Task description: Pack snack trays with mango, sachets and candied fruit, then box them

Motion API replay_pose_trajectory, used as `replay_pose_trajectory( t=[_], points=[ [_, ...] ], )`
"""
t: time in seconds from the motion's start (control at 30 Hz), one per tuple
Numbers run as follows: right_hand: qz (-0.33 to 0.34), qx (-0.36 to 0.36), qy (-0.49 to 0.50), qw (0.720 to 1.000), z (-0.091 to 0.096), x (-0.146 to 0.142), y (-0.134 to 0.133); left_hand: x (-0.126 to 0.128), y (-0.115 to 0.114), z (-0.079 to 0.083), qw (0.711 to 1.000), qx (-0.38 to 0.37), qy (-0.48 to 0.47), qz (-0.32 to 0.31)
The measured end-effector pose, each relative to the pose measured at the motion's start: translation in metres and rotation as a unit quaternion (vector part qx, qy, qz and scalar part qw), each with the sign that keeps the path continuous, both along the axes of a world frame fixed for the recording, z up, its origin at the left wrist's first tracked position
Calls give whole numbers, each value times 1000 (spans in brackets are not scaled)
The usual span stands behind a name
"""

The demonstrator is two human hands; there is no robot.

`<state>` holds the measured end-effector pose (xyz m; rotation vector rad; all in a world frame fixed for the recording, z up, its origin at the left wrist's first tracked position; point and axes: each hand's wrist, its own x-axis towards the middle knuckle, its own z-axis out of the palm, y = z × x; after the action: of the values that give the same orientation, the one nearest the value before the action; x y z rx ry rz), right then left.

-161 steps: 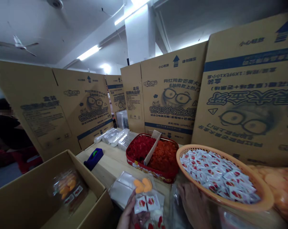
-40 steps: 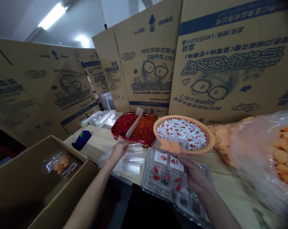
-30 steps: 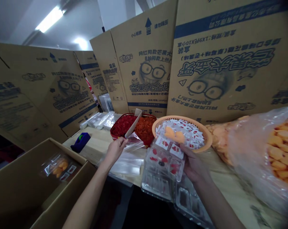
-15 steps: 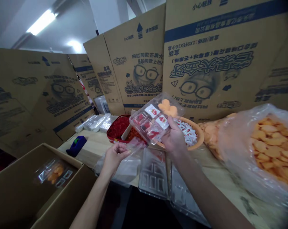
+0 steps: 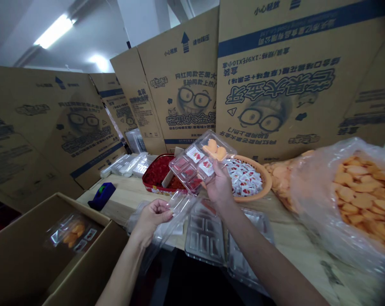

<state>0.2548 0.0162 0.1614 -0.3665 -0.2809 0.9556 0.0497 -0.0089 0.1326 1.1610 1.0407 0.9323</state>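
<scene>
My right hand [image 5: 219, 182] grips a clear plastic tray [image 5: 181, 163] by its near right edge and holds it tilted above the table. In the tray lie orange candy pieces [image 5: 214, 148], white printed sachets [image 5: 195, 154] and red pieces in the lower compartments. My left hand [image 5: 155, 216] pinches a clear plastic bag [image 5: 180, 208] between thumb and fingers. The bag hangs beside the tray's lower corner; whether the two touch I cannot tell. Below my hands, clear compartment trays [image 5: 205, 238] lie at the table's front edge.
Behind stand a red tub [image 5: 158, 172] of red pieces and an orange basket [image 5: 267, 180] of sachets. At right sits a large plastic bag [image 5: 313, 187] of orange candies. A blue tape dispenser [image 5: 102, 195] and an open carton [image 5: 107, 233] are at left. Cardboard boxes [image 5: 275, 106] wall the back.
The tray in my right hand has moved slightly left and down. The clear bag in my left hand has come up off the table and now hangs more stretched out below the tray.
</scene>
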Motion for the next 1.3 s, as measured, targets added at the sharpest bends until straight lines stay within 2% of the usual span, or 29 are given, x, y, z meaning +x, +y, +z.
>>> replay_pose_trajectory(
  t=[0.27, 0.43, 0.57, 0.8, 0.93, 1.07, 1.13, 1.3],
  points=[
    [9, 1, -13, 1000, 3, -12, -4, 0, -3, -5, 1000, -19, -13, 9],
    [25, 3, -16, 1000, -1, -21, -8, 5, -7, 0, 996, -38, -47, 68],
    [61, -6, -10, 998, -7, -17, -9, 3, -5, 2, 990, -37, -81, 110],
    [112, -22, -72, 991, -23, -3, -11, -3, 0, -5, 985, 3, -107, 137],
    [135, -40, -99, 985, -26, -6, -14, -1, -2, -5, 990, -15, -77, 115],
    [173, -54, -124, 976, -25, -11, -18, 2, -6, -1, 998, -36, -42, 30],
    [192, -61, -141, 969, -25, -14, -20, 5, -6, 0, 998, -41, -36, 13],
    [256, -87, -177, 946, -31, -18, -26, 9, 0, -6, 990, -82, -116, 21]
  ],
)
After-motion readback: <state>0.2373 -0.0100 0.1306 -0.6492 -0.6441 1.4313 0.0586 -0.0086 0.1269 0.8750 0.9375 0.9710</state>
